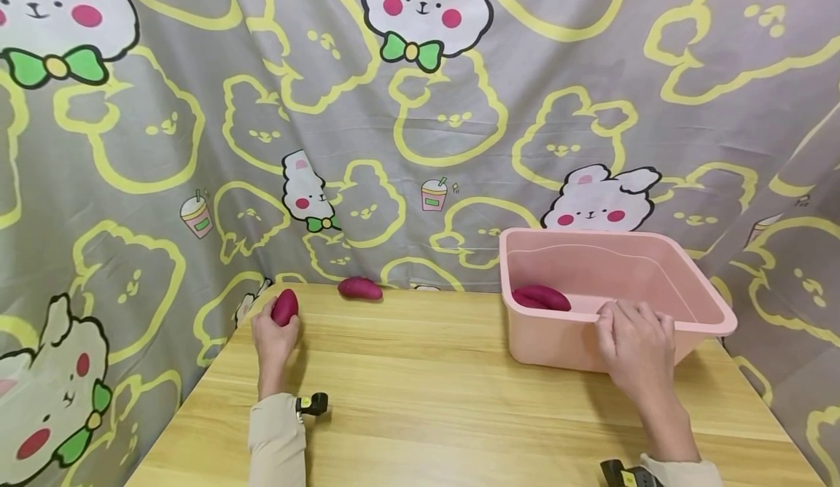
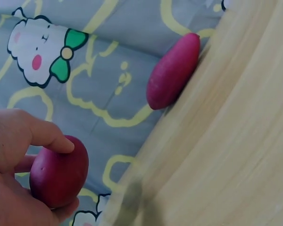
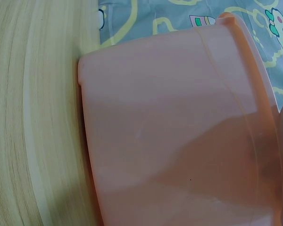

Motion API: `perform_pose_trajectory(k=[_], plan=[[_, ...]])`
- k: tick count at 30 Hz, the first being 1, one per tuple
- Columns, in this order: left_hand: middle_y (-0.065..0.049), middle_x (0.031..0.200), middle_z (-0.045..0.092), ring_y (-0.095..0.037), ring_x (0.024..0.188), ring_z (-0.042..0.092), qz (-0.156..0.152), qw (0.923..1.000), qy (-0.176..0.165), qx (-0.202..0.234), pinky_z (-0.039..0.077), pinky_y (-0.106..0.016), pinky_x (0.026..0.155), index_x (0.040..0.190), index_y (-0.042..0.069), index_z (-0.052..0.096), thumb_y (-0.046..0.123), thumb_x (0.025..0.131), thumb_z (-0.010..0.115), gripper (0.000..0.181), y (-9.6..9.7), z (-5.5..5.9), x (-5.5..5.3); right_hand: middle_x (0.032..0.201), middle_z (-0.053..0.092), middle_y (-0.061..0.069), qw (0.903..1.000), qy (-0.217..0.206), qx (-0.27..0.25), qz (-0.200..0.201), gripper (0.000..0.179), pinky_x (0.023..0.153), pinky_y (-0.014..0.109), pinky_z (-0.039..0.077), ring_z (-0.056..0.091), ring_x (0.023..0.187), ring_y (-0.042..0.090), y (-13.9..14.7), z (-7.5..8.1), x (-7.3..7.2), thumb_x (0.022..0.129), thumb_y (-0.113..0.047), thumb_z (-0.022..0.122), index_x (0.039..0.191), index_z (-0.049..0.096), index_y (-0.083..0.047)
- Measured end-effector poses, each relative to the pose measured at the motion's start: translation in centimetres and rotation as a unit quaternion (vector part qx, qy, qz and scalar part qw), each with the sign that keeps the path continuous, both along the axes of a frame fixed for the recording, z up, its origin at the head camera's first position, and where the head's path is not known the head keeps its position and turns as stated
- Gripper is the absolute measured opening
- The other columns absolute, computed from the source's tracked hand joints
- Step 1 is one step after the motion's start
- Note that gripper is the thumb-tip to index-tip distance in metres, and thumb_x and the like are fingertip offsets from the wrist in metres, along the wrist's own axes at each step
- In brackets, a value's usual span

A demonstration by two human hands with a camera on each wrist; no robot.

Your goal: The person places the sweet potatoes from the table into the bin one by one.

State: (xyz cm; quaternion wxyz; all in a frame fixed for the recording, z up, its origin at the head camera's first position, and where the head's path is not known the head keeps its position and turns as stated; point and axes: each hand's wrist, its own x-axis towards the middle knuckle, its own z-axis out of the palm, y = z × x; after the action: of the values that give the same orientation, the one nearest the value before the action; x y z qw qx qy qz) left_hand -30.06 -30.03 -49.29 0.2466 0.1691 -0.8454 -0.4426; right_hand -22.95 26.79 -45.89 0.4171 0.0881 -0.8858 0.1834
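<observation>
My left hand [image 1: 274, 341] grips a purple-red sweet potato [image 1: 285, 308] above the left end of the table. In the left wrist view, thumb and fingers wrap the sides of this sweet potato [image 2: 61, 174]. Another sweet potato [image 1: 360, 289] lies at the table's back edge, to the right of that hand. On the right stands a pink plastic bin [image 1: 558, 345], with my right hand [image 1: 636, 352] curled over its near rim. Inside, against the bin's left side, lies sweet potato [image 1: 543, 298], partly hidden by the near wall. The right wrist view shows mostly the bin's outer wall [image 3: 170, 122].
The light wood table [image 1: 420, 399] spans the space between the hands. A grey curtain [image 1: 420, 137] with bunny prints hangs right behind the table's back edge and along both sides. Small black cameras are strapped to both wrists.
</observation>
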Motion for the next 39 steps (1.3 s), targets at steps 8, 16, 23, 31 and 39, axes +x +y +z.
perform_pose_trajectory(k=[8, 16, 23, 31, 39], plan=[[-0.037, 0.136, 0.044, -0.053, 0.118, 0.047, 0.001, 0.9990, 0.045, -0.007, 0.037, -0.063, 0.101, 0.145, -0.006, 0.050, 0.001, 0.087, 0.064, 0.060, 0.2, 0.8, -0.1, 0.079, 0.062, 0.009, 1.0000, 0.000, 0.003, 0.001, 0.029, 0.079, 0.056, 0.031, 0.050, 0.081, 0.035, 0.0, 0.1, 0.1, 0.103, -0.018, 0.043, 0.079, 0.057, -0.010], [-0.036, 0.130, 0.048, -0.053, 0.113, 0.049, 0.001, 0.9961, 0.084, -0.024, 0.038, -0.063, 0.097, 0.142, -0.005, 0.054, -0.001, 0.085, 0.067, 0.058, 0.2, 1.9, 0.2, 0.080, 0.063, 0.009, 1.0000, 0.002, 0.004, 0.002, 0.029, 0.079, 0.056, 0.032, 0.051, 0.082, 0.036, 0.0, 0.1, 0.0, 0.102, -0.019, 0.043, 0.079, 0.057, -0.010], [-0.035, 0.126, 0.052, -0.051, 0.111, 0.051, -0.002, 0.9932, 0.110, -0.039, 0.041, -0.064, 0.095, 0.141, -0.004, 0.056, 0.000, 0.085, 0.069, 0.058, 0.6, 2.8, 0.6, 0.081, 0.064, 0.010, 1.0000, -0.003, 0.002, 0.000, 0.028, 0.081, 0.056, 0.032, 0.051, 0.083, 0.036, 0.1, -0.1, -0.1, 0.102, -0.019, 0.043, 0.080, 0.058, -0.010], [-0.035, 0.125, 0.053, -0.052, 0.111, 0.051, -0.006, 0.9905, 0.129, -0.048, 0.040, -0.063, 0.095, 0.140, -0.004, 0.057, 0.002, 0.085, 0.068, 0.057, 0.9, 3.7, 1.0, 0.079, 0.063, 0.010, 1.0000, 0.003, 0.002, 0.001, 0.029, 0.080, 0.056, 0.032, 0.051, 0.081, 0.036, 0.1, -0.1, -0.1, 0.102, -0.019, 0.043, 0.079, 0.058, -0.010], [-0.032, 0.132, 0.053, -0.051, 0.118, 0.051, -0.012, 0.9901, 0.133, -0.043, 0.040, -0.063, 0.098, 0.141, -0.003, 0.058, 0.001, 0.086, 0.070, 0.056, 1.2, 4.5, 1.2, 0.079, 0.062, 0.009, 1.0000, 0.005, 0.002, 0.002, 0.030, 0.080, 0.056, 0.032, 0.051, 0.081, 0.036, 0.1, -0.1, -0.1, 0.102, -0.019, 0.043, 0.078, 0.057, -0.010]])
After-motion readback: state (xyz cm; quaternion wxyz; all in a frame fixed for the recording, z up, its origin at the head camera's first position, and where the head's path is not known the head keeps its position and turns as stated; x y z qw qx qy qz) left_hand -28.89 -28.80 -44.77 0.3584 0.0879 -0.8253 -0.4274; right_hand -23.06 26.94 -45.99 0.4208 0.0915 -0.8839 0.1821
